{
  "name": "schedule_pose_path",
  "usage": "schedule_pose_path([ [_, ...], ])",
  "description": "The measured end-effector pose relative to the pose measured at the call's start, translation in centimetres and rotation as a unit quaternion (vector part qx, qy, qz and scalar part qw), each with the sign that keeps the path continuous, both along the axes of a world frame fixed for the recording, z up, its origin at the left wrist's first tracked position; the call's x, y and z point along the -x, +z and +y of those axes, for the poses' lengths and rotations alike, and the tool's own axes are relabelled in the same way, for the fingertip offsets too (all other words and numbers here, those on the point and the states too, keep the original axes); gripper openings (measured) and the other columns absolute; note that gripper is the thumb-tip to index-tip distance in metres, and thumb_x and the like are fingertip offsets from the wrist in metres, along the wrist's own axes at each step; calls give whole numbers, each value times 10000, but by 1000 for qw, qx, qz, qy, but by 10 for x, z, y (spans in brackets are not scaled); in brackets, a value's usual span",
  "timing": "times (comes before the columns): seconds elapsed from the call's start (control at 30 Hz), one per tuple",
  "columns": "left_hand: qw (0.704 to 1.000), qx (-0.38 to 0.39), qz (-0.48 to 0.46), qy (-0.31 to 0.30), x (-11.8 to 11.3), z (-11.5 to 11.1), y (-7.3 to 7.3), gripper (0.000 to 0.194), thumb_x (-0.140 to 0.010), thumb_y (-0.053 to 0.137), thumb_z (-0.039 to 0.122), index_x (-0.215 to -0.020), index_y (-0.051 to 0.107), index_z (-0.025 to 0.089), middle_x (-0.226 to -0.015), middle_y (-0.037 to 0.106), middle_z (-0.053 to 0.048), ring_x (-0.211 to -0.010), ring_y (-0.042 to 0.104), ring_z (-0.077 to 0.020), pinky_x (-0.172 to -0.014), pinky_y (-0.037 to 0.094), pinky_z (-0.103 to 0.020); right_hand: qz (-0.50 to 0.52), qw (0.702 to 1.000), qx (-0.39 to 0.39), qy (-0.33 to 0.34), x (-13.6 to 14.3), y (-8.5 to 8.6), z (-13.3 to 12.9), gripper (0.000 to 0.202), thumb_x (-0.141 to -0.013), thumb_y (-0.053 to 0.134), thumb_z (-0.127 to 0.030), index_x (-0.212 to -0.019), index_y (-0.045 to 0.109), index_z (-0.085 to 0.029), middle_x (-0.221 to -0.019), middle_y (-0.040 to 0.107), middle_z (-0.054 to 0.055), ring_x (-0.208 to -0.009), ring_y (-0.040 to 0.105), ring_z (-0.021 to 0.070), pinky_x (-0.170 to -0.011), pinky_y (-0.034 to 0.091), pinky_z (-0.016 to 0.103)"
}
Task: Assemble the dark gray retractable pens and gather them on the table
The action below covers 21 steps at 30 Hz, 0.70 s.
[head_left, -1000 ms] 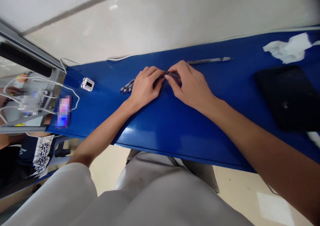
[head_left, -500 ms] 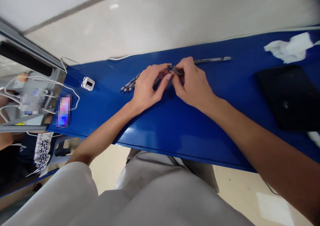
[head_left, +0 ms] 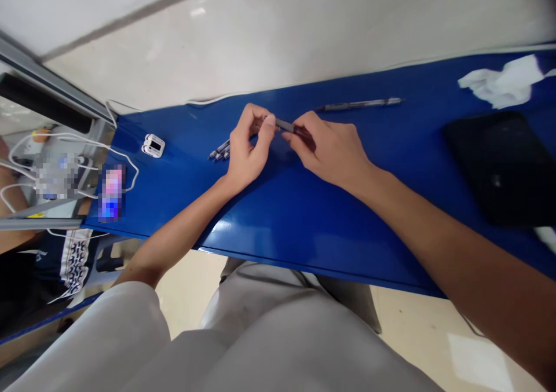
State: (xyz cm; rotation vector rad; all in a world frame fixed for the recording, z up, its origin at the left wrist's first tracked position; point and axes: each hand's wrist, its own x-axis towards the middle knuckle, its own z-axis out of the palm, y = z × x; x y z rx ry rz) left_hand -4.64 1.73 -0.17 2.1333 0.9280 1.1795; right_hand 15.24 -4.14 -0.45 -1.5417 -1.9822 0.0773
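Pens (head_left: 220,150) lie beside the left hand (head_left: 247,151), pinched on one end of a slim grey piece (head_left: 285,125), possibly a pen part. The right hand (head_left: 334,149), fingers nearly closed, grips its other end, near a lone pen (head_left: 362,105).

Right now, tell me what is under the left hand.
The ends of a few pens show beside the left hand, on the blue table. The hand hides the rest of them, so their exact number and whatever else lies beneath cannot be seen.
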Motion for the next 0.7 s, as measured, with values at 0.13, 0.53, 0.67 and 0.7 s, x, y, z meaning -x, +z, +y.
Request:
schedule_pose_path([
  [0.13,1000,18,2,-19,0,9,-3,624,-1128,322,778,-1260,693,295,-997,699,-78,-964,754,-241,-888,649,-466,-10,1000,2,4,0,-2,1,526,-1181,371,-614,-1230,721,-225,-889,780,106,-834,748,328,-686,440,391],
  [0.53,998,43,-5,-47,-3,11,-1,723,-1072,277,865,-1247,670,284,-987,695,-75,-952,745,-230,-882,627,-440,-9,999,41,8,-2,1,2,594,-1189,291,-632,-1226,723,-226,-847,756,106,-786,739,334,-695,442,403],
  [0.67,997,53,0,-53,-5,9,-1,728,-1088,265,846,-1373,643,293,-1140,739,-101,-1093,775,-248,-898,642,-442,0,999,46,0,-4,1,2,562,-1198,286,-595,-1274,707,-231,-855,751,98,-783,736,333,-714,450,408],
  [0.7,997,57,-1,-56,-5,9,-1,710,-1098,274,833,-1409,635,308,-1184,750,-101,-1122,777,-251,-899,649,-445,1,999,44,2,-4,1,2,555,-1200,290,-590,-1278,707,-233,-858,753,96,-784,736,332,-715,451,407],
])
